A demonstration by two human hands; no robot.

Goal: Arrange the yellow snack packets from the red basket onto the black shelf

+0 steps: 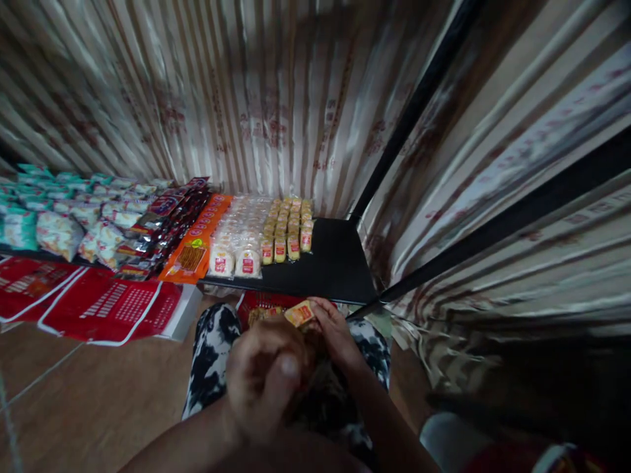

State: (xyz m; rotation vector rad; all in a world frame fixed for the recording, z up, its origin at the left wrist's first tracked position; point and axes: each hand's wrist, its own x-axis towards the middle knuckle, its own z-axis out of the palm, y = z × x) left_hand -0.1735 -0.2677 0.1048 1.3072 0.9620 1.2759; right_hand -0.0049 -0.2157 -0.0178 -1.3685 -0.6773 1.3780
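Note:
In the head view my right hand [336, 332] holds a small yellow wrapped snack cake [299, 314] by its right edge, just in front of the shelf. My left hand [266, 378] is curled closed beside it and nearer to me, slightly blurred. Whatever its fingers hold, if anything, is hidden. Beyond both hands, rows of similar yellow wrapped cakes [280, 249] stand on the black shelf [335, 259]. Just left of them are white round wrapped cakes [247, 261]. Under the shelf edge, partly behind my hands, is a red bag [251, 301] with more yellow packets at it.
Orange snack packs [190, 253], dark red packets [165, 223] and white and green bags [59, 233] fill the shelf's left side. Red gift bags [108, 305] stand below on the tiled floor [73, 394]. Black posts [409, 125] and striped plastic sheeting [276, 85] enclose the shelf.

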